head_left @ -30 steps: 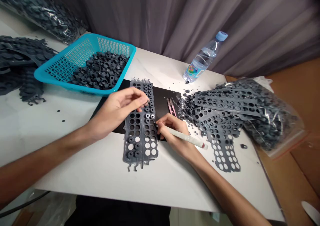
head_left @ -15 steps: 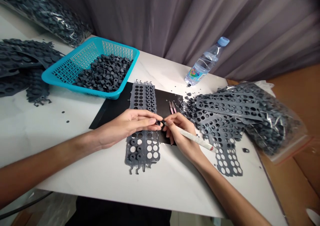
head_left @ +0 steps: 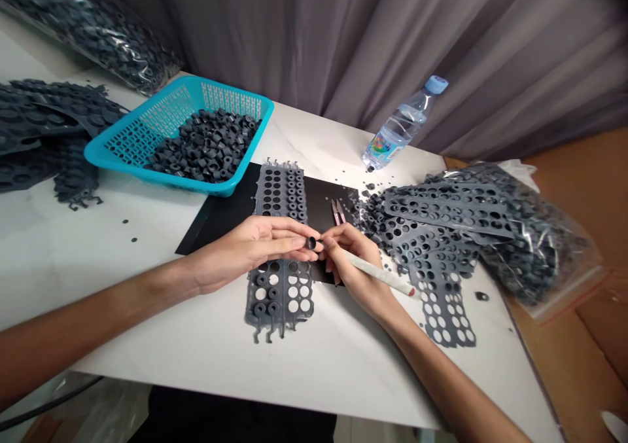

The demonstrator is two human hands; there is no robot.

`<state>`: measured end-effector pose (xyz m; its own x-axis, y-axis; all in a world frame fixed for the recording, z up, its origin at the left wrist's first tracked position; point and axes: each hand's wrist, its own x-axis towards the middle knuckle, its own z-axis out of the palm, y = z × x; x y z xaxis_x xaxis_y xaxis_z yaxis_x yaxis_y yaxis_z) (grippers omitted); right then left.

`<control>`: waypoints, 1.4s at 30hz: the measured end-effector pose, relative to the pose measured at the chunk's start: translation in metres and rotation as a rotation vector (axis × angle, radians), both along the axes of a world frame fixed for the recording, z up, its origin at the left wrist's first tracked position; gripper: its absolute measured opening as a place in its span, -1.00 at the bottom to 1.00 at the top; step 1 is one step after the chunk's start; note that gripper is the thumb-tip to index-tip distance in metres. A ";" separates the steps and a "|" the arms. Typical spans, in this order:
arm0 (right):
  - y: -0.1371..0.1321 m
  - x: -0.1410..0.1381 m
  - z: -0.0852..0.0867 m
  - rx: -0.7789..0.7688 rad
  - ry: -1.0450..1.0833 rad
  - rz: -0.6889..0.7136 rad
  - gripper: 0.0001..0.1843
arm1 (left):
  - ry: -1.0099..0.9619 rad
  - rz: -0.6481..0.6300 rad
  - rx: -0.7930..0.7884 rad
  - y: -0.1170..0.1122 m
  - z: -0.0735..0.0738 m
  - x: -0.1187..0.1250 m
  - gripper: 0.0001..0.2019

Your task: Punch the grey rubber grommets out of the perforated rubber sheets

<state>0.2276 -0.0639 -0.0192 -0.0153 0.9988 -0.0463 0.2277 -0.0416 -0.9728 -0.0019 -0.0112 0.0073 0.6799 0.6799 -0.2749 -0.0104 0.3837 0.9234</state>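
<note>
Between the thumb and fingers of my left hand [head_left: 260, 243] is a small black rubber ring [head_left: 311, 243], its opening turned toward me. My right hand [head_left: 356, 256] is closed round a white pen-like tool [head_left: 380, 273] with a red end. The tool's dark tip meets the ring or sits just beside it; I cannot tell which. Beneath my left hand lies a grey rubber sheet [head_left: 280, 305] with rows of holes, some still filled with ring-shaped pieces. The sheet rests partly on a black mat [head_left: 216, 217]. Small pink-handled scissors [head_left: 338, 211] lie just beyond my right hand.
A blue basket [head_left: 255, 152] of black pieces stands at back left, near a heap of sheets [head_left: 39, 125] and a full plastic bag [head_left: 112, 44]. At right are punched sheets [head_left: 449, 211], loose scraps and another bag [head_left: 534, 253]. A water bottle [head_left: 400, 125] stands behind.
The ring in my left fingers has turned slightly, so its opening shows more. My right hand and the tool have shifted a little to the left.
</note>
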 end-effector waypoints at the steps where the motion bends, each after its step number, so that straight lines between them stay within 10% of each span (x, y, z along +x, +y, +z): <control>1: 0.000 0.000 0.000 -0.002 -0.004 0.003 -0.73 | 0.002 0.001 0.002 0.000 0.000 0.000 -0.70; 18: 0.000 0.005 -0.002 0.016 -0.079 0.066 -0.78 | 0.019 0.007 0.144 0.000 0.011 -0.001 -0.72; 25: 0.000 0.003 -0.003 0.016 -0.070 0.048 -0.80 | 0.533 0.775 1.125 0.030 0.034 -0.046 -0.72; 30: 0.000 0.003 -0.006 0.009 -0.081 0.046 -0.83 | 0.842 0.634 1.310 0.054 0.022 -0.071 -0.68; 35: -0.002 -0.001 -0.003 -0.020 -0.014 0.087 -0.78 | 0.686 0.447 1.396 0.027 0.019 -0.038 -0.80; 39: -0.004 -0.005 0.003 -0.038 0.040 0.146 -0.82 | 0.630 -0.037 1.176 0.005 0.007 -0.017 -0.86; 42: -0.005 -0.008 0.002 -0.064 0.034 0.160 -0.86 | 0.654 -0.121 1.086 0.001 -0.003 -0.017 -0.84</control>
